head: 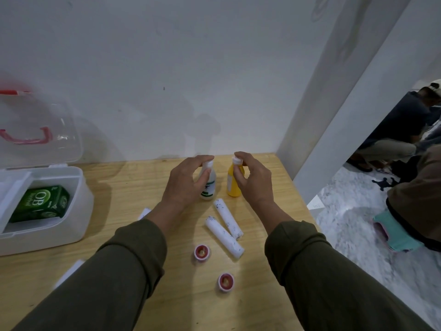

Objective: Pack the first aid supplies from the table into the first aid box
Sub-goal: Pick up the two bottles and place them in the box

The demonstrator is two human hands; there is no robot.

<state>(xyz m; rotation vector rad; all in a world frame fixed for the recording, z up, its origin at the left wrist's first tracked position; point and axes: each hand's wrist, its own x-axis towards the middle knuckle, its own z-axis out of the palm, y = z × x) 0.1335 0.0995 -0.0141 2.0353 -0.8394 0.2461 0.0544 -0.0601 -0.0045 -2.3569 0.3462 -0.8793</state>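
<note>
Two small bottles stand upright side by side near the back edge of the wooden counter [133, 187], close to the white wall [167, 68]. The left hand [185, 181] curls around the white bottle [208, 181], thumb and fingers closed on its white cap and neck; the bottle's body is white with a green band on the label near its base. The right hand [254, 179] grips the yellow bottle [234, 185] at its white cap with the fingertips, the yellow body showing below. Both forearms wear olive-green sleeves [133, 254].

Nearer the person, two white paper-wrapped rolls [226, 231] with small dark print lie on the counter, angled alike and touching along part of their length. Nearer still, two small round tape rolls [201, 252] with red faces and pale centres lie flat, apart from each other.

At the left edge of the counter sits the first aid box [78, 204], white plastic, with its clear lid [47, 130] raised against the wall; a pink-red handle shows through the lid. Inside the box lies a green carton [39, 203] printed "OB herbal". White paper edges peek out beside and under the left sleeve, too hidden to identify.

To the right, beyond a white partition [338, 130], people crouch on a pale floor.
</note>
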